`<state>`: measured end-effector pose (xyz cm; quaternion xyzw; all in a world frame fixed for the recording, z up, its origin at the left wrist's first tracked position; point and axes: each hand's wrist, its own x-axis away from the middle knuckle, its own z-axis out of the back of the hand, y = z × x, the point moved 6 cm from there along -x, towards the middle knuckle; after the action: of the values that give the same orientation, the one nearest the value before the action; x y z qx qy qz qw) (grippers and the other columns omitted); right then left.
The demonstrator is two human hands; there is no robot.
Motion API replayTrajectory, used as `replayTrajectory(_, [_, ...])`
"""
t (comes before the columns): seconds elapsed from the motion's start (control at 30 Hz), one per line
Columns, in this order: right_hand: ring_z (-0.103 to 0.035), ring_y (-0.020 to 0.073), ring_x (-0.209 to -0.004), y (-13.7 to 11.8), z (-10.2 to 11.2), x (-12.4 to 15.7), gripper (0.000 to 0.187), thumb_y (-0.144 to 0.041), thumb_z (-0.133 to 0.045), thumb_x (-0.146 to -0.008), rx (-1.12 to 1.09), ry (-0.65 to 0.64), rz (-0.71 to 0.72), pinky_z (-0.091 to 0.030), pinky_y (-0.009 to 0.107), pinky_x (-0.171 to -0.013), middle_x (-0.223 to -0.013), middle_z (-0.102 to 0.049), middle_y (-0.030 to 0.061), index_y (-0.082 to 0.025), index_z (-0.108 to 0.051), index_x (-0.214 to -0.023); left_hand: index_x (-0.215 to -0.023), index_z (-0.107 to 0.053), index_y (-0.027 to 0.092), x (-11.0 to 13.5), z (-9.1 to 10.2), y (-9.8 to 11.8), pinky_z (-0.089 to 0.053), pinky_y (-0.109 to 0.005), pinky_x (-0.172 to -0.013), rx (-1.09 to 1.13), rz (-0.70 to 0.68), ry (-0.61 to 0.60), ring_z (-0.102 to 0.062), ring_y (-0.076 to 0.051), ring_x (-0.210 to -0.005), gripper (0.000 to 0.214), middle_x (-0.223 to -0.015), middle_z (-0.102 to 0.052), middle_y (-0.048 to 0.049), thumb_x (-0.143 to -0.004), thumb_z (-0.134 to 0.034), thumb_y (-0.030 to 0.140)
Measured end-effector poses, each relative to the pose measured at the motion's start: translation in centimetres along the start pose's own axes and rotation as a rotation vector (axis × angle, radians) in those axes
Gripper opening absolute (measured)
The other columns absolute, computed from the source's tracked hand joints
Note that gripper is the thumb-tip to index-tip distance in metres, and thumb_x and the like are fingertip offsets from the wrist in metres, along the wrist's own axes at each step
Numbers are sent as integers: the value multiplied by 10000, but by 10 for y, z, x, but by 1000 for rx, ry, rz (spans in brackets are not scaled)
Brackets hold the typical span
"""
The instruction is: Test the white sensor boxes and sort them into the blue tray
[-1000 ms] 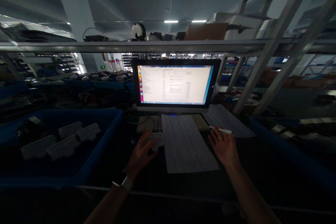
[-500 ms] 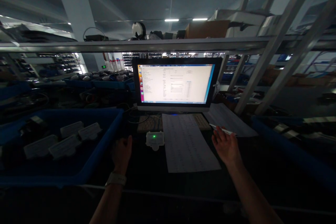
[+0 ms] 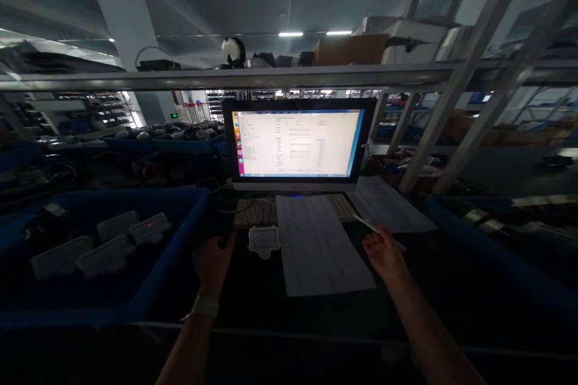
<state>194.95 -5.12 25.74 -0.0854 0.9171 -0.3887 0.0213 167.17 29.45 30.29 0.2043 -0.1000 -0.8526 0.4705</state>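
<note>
My right hand (image 3: 383, 252) is closed around a white pen (image 3: 365, 222), whose far end points up and left over the printed sheet's upper right side. That printed sheet (image 3: 320, 252) lies flat in front of the monitor, partly covering a keyboard (image 3: 255, 213). Left of the paper sits a small white box-shaped device (image 3: 264, 242), with no light showing on it. My left hand (image 3: 214, 264), wearing a wristwatch (image 3: 204, 307), rests just left of this device with the thumb apart; its other fingers are dim. It holds nothing that I can see.
A lit monitor (image 3: 295, 144) stands behind the keyboard. The blue bin (image 3: 176, 240) at left holds several similar white devices, one (image 3: 150, 227) with a red light. Another blue bin (image 3: 497, 258) is at right. A second sheet (image 3: 391, 204) lies beside the monitor. A shelf (image 3: 271, 78) crosses above.
The device's green light has gone off, and a red light shows on a device in the left bin. My right fingers have closed round the pen. My left hand has moved slightly towards the device.
</note>
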Motion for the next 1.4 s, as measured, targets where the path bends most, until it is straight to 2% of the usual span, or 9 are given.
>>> replayTrajectory(0.2, [-399, 49, -409, 1, -5, 2, 368, -334, -793, -589, 16, -46, 0, -411, 198, -410, -439, -390, -103, -217, -446, -546, -772, -714, 175, -13, -9, 5, -402, -518, -834, 32, 61, -169, -626, -390, -983, 552, -944, -704, -187, -764, -433, 650])
replayTrajectory(0.3, [-397, 55, -404, 0, -5, 1, 355, -325, -775, -609, 26, -57, 5, -411, 209, -406, -438, -391, -99, -220, -443, -541, -698, -697, 197, -24, -17, -3, -438, -489, -776, 133, 148, -281, -646, -392, -939, 476, -909, -715, -173, -702, -518, 638])
replayTrajectory(0.4, [-399, 57, -401, 0, -5, 1, 290, -311, -761, -608, 23, -56, 4, -414, 206, -411, -425, -394, -98, -224, -489, -559, -662, -668, 176, -29, -18, -12, -469, -416, -682, 364, 187, -261, -664, -358, -848, 435, -800, -716, -151, -605, -625, 605])
replayTrajectory(0.53, [-472, 76, -433, 0, -3, 2, 160, -335, -714, -639, 32, -60, -5, -447, 216, -450, -452, -472, -82, -234, -623, -723, -793, -657, 128, -23, -11, -9, -494, -332, -640, 729, 92, -189, -669, -256, -754, 533, -757, -714, -95, -522, -703, 586])
replayTrajectory(0.7, [-591, 120, -551, -1, -1, 5, 213, -374, -660, -655, 59, -57, -32, -498, 243, -515, -609, -640, -20, -235, -664, -815, -946, -650, 136, -6, 1, 24, -540, -361, -752, 1059, -163, -165, -680, -246, -859, 569, -926, -723, -101, -565, -723, 552])
replayTrajectory(0.83, [-595, 115, -570, 0, -1, 7, 226, -362, -646, -642, 49, -31, -55, -496, 233, -528, -653, -675, -6, -228, -674, -822, -928, -662, 165, 0, 0, 43, -537, -372, -819, 956, -327, -71, -672, -234, -892, 423, -946, -716, -84, -665, -659, 496])
replayTrajectory(0.97, [-597, 123, -587, -1, -3, 7, 214, -369, -618, -667, 52, -33, -40, -491, 245, -526, -699, -696, -4, -248, -677, -833, -926, -676, 201, 1, -8, 47, -511, -383, -900, 841, -417, 18, -654, -238, -975, 351, -1010, -712, -65, -713, -610, 472])
replayTrajectory(1.23, [-630, 147, -671, -6, -12, 15, 258, -409, -631, -673, 79, -69, 9, -500, 277, -582, -852, -734, 8, -270, -669, -887, -960, -663, 209, 5, -17, 43, -516, -355, -891, 826, -370, -13, -658, -238, -991, 382, -1033, -714, -54, -743, -558, 506])
replayTrajectory(1.4, [-644, 169, -724, -49, 1, 19, 380, -512, -652, -678, 240, 20, 232, -494, 308, -656, -845, -735, 9, -289, -652, -985, -964, -655, 193, 6, -20, 39, -526, -355, -875, 826, -318, -6, -667, -255, -973, 444, -1015, -719, -72, -712, -557, 544])
